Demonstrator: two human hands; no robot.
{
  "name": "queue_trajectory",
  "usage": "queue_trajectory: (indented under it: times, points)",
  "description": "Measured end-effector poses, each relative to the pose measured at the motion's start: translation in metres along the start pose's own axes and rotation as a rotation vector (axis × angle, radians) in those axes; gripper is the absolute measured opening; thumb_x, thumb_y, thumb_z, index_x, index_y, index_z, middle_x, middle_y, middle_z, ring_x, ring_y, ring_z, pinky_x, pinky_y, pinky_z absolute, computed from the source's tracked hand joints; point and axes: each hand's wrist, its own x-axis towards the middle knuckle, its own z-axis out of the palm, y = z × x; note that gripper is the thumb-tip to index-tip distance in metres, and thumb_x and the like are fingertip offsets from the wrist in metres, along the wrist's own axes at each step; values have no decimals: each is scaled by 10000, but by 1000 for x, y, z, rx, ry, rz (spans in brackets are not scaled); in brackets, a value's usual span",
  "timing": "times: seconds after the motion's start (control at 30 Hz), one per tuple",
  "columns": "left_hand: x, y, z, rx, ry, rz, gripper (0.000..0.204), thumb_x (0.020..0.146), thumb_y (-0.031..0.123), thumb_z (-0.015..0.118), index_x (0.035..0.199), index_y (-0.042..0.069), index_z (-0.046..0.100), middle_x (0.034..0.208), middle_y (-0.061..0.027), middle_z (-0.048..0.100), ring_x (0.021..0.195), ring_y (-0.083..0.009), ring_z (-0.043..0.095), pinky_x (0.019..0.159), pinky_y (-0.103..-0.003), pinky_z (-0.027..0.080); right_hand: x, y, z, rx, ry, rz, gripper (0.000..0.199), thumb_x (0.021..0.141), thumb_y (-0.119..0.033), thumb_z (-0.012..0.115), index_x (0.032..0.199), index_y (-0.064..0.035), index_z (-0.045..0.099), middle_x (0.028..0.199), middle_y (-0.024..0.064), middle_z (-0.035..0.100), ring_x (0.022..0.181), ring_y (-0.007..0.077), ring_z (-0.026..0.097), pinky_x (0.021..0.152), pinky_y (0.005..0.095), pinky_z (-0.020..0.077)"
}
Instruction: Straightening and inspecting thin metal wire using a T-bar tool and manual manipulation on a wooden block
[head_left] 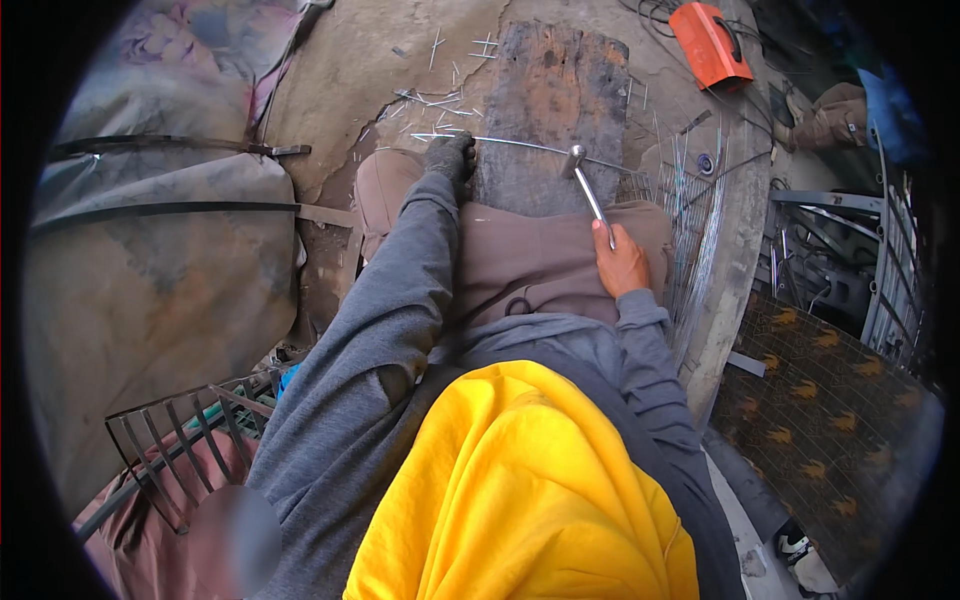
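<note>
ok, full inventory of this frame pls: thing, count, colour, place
wooden block: 1, dark and weathered, on the ground ahead of the knees
wire rod: 1, silver, lying across the block
hammer: 1, silver metal, head on the rod
wire offcuts: many, silver, scattered left of the block
wire bundle: 1, silver, right of the block
orange box: 1, top right on the ground
wire mesh panel: 1, dark, lower right
metal rack: 1, grey, lower left
tarp: 1, grey, left
yellow garment: 1, bottom centre, on the person's front
left hand: dark glove, pressing the rod on the block
right hand: bare, gripping the hammer handle
</note>
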Motion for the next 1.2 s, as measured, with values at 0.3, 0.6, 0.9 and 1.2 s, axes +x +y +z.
queue_trajectory:
  times: [0.3, 0.6, 0.9, 1.2]
  points:
    - [-15, 3, 16, 44, 67, 76, 119, 901, 169, 648, 948, 69, 603, 727, -63, 624, 529, -138, 556, 437, -252, 427, -1, -15, -7, 96, 27, -77, 522, 942, -550, 481, 971, -48, 621, 849, 231, 652, 850, 458, 610, 733, 496, 462]
    - [-8, 0, 12, 233, 31, 98, 140, 880, 162, 664, 849, 25, 666, 683, -67, 642, 515, -141, 553, 461, -273, 427, 10, -58, 6, 211, 158, -226, 460, 963, -485, 501, 988, -39, 612, 816, 229, 649, 807, 458, 615, 688, 497, 461]
    - [-6, -5, 9, 421, 121, 241, 166, 887, 189, 652, 905, 24, 634, 701, -45, 623, 557, -124, 536, 505, -278, 423, 18, -60, 20, 145, 93, -211, 438, 970, -468, 499, 969, -39, 589, 832, 251, 645, 808, 475, 607, 697, 516, 457]
    - [-10, -4, 11, 382, 115, 292, 176, 889, 185, 663, 943, 21, 629, 725, -47, 627, 585, -121, 545, 510, -274, 427, 18, -53, 24, 79, 45, -190, 447, 969, -478, 494, 915, -42, 574, 810, 247, 639, 798, 484, 594, 682, 541, 438]
